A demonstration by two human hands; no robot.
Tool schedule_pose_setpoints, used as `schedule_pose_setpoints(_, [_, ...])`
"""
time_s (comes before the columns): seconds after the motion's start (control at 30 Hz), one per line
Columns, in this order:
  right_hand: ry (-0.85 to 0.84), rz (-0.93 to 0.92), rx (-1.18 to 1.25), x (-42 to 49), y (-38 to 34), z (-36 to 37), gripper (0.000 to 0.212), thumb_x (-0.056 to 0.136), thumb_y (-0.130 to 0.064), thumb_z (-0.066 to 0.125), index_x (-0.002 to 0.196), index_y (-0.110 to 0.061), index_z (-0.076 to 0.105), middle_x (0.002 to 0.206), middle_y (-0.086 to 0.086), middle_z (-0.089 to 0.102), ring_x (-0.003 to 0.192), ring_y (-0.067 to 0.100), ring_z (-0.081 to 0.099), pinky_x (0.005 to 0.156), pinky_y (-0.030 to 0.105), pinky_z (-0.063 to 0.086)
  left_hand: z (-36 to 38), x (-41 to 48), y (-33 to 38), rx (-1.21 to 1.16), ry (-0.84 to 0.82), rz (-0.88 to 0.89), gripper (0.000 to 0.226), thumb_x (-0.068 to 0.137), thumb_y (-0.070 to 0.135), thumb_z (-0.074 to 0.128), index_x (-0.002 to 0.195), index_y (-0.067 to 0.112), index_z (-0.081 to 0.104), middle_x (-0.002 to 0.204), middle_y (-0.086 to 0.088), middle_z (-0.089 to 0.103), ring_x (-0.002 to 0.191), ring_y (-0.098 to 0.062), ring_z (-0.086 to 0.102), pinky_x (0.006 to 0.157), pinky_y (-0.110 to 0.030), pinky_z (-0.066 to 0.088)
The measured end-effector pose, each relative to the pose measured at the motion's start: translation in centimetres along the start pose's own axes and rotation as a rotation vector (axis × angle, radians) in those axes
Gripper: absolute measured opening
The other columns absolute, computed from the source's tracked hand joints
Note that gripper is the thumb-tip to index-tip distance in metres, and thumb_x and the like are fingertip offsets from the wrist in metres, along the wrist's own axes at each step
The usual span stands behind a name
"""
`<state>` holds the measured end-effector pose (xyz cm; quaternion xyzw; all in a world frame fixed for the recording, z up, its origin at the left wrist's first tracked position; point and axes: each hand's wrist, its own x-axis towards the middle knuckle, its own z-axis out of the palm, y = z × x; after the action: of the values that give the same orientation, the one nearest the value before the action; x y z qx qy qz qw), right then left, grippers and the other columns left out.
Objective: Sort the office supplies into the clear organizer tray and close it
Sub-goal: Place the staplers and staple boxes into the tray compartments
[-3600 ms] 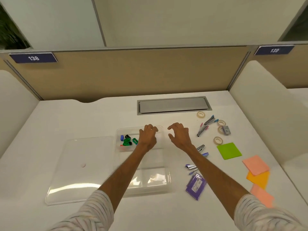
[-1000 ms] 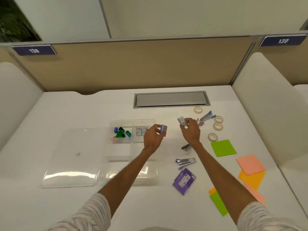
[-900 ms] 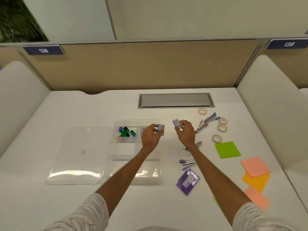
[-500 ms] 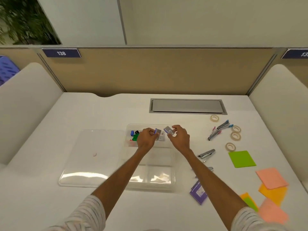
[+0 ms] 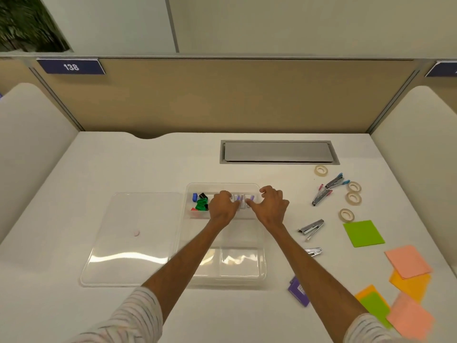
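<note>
sets boxes (image 5: 241,200), up in hands a moment ago, down in tray's (image 5: 262,276) far slot. right hand (image 5: 272,206) wide, empty; left hand (image 5: 222,206) curled, cannot tell if gripping. leaves staplers (image 5: 312,229), tape (image 5: 346,215), notes (image 5: 363,233).

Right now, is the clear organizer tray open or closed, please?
Open: its clear lid lies flat on the desk left of the tray, covering none of it.

Tape rolls (image 5: 346,215) x4, tray (image 5: 223,186) x1, lid (image 5: 138,258) x1

Striped sleeves, bare forearms
Left sleeve (image 5: 133,318) and right sleeve (image 5: 368,329) are white with thin dark stripes, ending near the elbows.
</note>
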<state>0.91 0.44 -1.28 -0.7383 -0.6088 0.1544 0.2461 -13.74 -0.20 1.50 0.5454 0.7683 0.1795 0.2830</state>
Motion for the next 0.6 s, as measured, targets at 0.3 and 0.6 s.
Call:
schedule_pose_setpoints(0.3, [0.021,-0.002,0.04,0.1,0.9,0.4,0.042,0.083,-0.051,0.064,0.106,-0.016,0.057,0.107,0.002,0.06,0.105,0.021,0.053,0.084,0.038,0.038,-0.7,-0.2,-0.4,0.098,0.04,0.146,0.02,0.086,0.017,0.056,0.103,0.013,0.065,0.101,-0.009,0.071,0.084,-0.023,0.066,0.071,-0.036,0.057])
schedule_pose_setpoints(0.6, [0.042,0.008,0.082,-1.1,2.2,-1.5,0.029,0.087,-0.038,0.061,0.105,-0.015,0.059,0.105,0.002,0.062,0.103,0.021,0.054,0.083,0.037,0.037,0.1,-2.3,0.8,0.058,0.099,0.181,0.015,0.09,0.018,0.055,0.101,0.014,0.065,0.099,-0.005,0.072,0.085,-0.021,0.067,0.071,-0.031,0.053])
